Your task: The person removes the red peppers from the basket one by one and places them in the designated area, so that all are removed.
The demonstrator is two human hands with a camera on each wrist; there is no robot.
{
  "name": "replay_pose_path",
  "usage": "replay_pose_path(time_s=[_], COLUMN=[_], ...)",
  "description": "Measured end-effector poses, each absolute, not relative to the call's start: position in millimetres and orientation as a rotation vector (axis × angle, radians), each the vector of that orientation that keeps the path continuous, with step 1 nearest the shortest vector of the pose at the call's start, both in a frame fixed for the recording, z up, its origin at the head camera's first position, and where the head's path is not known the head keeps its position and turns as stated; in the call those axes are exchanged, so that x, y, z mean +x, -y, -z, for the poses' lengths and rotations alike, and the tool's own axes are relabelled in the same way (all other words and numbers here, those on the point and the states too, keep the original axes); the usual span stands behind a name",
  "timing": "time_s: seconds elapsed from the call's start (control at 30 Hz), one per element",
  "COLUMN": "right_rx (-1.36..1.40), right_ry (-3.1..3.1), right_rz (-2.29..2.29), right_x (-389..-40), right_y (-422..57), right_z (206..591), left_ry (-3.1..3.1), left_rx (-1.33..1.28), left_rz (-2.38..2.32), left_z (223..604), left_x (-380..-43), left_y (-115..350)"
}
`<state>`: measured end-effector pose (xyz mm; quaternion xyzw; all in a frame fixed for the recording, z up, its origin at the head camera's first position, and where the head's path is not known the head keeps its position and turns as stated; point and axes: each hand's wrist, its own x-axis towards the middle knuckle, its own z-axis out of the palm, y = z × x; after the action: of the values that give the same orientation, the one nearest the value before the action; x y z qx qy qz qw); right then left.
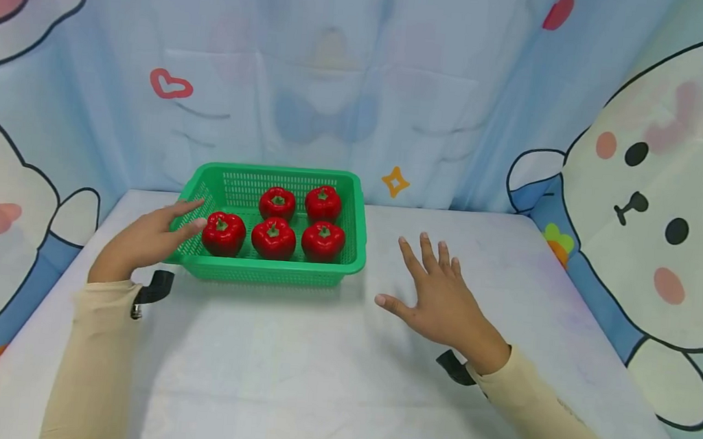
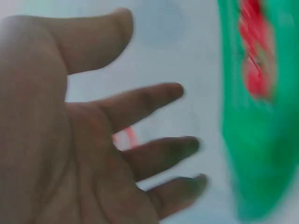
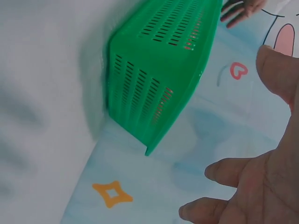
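Note:
A green plastic basket with slotted walls stands toward the back of the table, left of centre. Inside it sit several glossy red bell peppers with green stems, two in the back row and the others in front. My left hand is at the basket's left end, thumb and fingers extended and overlapping the rim in the head view. The left wrist view shows its palm empty, with a gap before the blurred basket. To the right of the basket, my right hand hovers with fingers spread and holds nothing.
A white cloth covers the table. Behind it hangs a light blue curtain with cartoon prints, close to the basket's back rim. A large printed white animal shows on the right side.

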<state>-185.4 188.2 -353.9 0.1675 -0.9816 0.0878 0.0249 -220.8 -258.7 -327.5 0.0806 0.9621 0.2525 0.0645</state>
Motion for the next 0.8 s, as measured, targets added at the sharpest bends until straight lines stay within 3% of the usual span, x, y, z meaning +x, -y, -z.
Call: replay_pose_path(time_s=[0.2, 0.5, 0.67, 0.8], right_rx=[0.595, 0.788, 0.947, 0.914], right_ry=[3.017, 2.986, 2.841, 2.662], right_rz=[-0.369, -0.451, -0.589, -0.745], right_x=[-177, -183, -207, -241], right_y=[-183, -170, -150, -130], right_z=[357, 359, 358, 364], left_ry=[-2.673, -2.179, -1.977, -1.905], left_rx=[0.105, 0.133, 0.252, 0.314], left_rz=[-1.305, -2.088, -2.274, -2.359], left_z=[369, 405, 413, 422], left_x=[-240, -249, -250, -252], left_y=[299, 298, 299, 299])
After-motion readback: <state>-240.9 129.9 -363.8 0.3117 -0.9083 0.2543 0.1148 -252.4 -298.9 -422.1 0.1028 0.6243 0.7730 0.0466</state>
